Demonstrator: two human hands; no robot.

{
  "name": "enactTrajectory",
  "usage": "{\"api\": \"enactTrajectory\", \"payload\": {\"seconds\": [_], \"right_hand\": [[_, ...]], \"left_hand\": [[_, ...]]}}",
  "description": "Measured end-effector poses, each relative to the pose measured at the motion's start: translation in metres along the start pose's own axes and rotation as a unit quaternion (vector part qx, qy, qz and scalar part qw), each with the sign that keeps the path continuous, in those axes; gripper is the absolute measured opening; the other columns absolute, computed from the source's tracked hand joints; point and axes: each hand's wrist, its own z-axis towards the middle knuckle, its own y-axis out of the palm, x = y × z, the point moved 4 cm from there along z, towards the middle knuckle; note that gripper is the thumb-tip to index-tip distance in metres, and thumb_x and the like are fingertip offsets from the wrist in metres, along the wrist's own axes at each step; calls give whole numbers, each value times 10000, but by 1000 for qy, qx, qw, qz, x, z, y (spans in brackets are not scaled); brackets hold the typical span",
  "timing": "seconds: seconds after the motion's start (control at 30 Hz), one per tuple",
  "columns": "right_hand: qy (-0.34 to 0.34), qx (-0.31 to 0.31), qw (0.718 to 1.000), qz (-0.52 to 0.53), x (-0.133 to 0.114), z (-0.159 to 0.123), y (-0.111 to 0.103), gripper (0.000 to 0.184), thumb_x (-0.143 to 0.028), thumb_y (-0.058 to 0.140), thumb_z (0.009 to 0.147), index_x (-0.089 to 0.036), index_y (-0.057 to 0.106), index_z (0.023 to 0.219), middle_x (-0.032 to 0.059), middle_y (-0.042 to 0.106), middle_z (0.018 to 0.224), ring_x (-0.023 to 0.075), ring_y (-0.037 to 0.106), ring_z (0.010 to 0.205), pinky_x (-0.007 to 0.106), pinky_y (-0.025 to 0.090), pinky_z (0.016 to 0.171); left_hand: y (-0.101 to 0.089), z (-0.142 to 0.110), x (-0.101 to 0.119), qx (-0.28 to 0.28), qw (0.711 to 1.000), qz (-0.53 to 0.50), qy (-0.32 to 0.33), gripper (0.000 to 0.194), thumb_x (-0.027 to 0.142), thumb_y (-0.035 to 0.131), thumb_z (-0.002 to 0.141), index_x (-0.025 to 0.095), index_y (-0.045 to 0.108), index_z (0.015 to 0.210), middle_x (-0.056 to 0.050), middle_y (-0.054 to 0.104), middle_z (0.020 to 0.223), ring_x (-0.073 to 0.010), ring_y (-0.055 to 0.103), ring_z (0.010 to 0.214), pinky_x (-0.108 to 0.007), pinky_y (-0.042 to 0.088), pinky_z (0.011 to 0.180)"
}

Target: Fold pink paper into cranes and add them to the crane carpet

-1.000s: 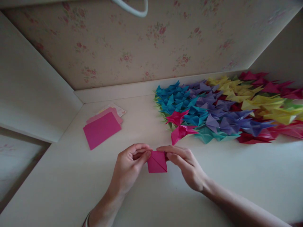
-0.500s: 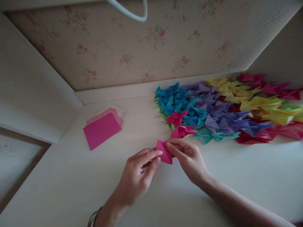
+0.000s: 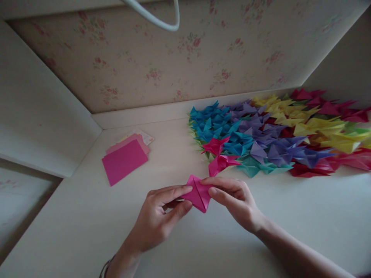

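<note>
Matt, creased paper square (image 3: 198, 194), smooth matt paper sheets (image 3: 125, 162), creased paper shapes (image 3: 279, 150), smooth tabletop (image 3: 185, 251) with a soft sheen

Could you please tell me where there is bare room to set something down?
Bare tabletop shows between the paper stack and the blue folded pieces; nearer than the pink square, between left forearm and right forearm; and between the right forearm and dark red folded pieces. The back right is crowded with folded paper.

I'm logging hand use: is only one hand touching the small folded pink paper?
No, the left hand and the right hand both touch the folded pink paper.
</note>
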Motion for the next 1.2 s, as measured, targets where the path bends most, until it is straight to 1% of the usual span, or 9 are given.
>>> {"api": "enactTrajectory", "payload": {"seconds": [0.13,0.27,0.4,0.57,0.7,0.87,1.0,1.07,1.2], "right_hand": [[-27,-26,999,-35,-13,0,3,240,-349,690,861,-207,769,1037,84,774,939,212,707,773,268,560,605],[-77,-37,994,-65,-19,3,9,111,-251,691,870,-216,776,933,58,776,906,185,714,786,250,559,676],[-92,27,992,-77,-14,2,11,95,-246,691,869,-195,751,815,54,773,823,171,707,721,242,556,650],[-45,103,993,-21,0,-1,14,108,-282,722,836,-188,685,874,37,726,757,166,688,647,237,561,573],[-46,116,991,-46,1,-1,13,91,-264,719,831,-185,693,870,40,716,759,169,683,665,241,554,587],[-26,91,995,-38,-1,1,12,77,-252,698,849,-189,704,806,14,678,703,137,622,625,221,489,558],[28,80,996,23,3,1,12,116,-283,711,835,-180,702,782,2,653,670,124,581,602,213,447,530],[53,78,994,53,4,2,12,121,-296,727,818,-181,697,832,-4,653,659,123,584,593,212,444,524],[38,52,998,10,5,1,16,161,-282,694,848,-183,666,971,16,703,707,141,630,629,233,477,575]], "left_hand": [[-4,-1,-2,36,999,22,26,190,262,670,870,271,793,1015,-78,784,1033,-248,740,873,-277,588,724],[-5,0,0,58,997,37,43,172,253,657,883,260,802,974,-63,793,1005,-235,739,872,-268,572,759],[3,1,-3,63,998,-6,9,201,279,661,882,236,791,1030,-59,803,949,-215,741,764,-263,585,689],[11,1,-14,121,983,-122,-64,291,341,723,826,211,769,1081,-61,798,988,-234,748,792,-301,624,723],[16,4,-18,88,983,-137,-80,305,339,723,829,243,754,1117,-53,778,1077,-235,743,874,-299,618,794],[15,4,-22,70,987,-127,-72,284,298,701,853,255,747,1130,-47,770,1100,-222,737,883,-282,613,792],[16,3,-23,63,979,-170,-88,305,306,703,850,231,736,1144,-52,790,999,-207,731,854,-276,605,772],[16,3,-21,63,974,-192,-101,339,310,704,848,216,715,1174,-41,792,906,-183,723,804,-254,591,751],[17,3,-20,59,972,-188,-127,449,326,691,859,211,624,1288,-18,778,858,-148,698,762,-197,546,698]]}}
